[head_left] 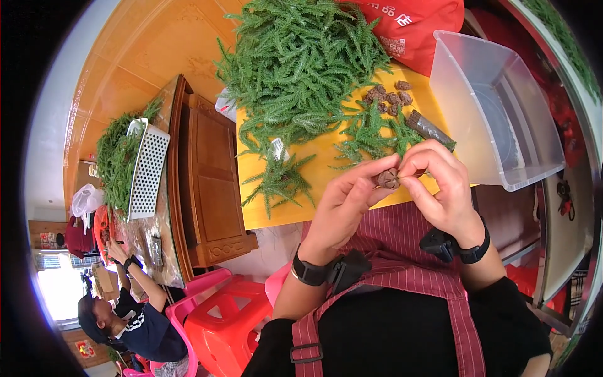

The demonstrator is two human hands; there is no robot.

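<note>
i see both hands close together above near right part of yellow desk (260, 212). left hand (345, 204) clamps brown cone (388, 180); right hand (445, 191) pinches thin strand (403, 177) at cone's right side. farther off, loose cones (394, 98) beside dark bundle (432, 130). green sprig pile (301, 69) far left, small sprig (280, 181) near left, clear bin (461, 88) right.

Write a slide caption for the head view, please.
Left hand grips a pine cone, right hand at its side, near evergreen sprigs.
</note>
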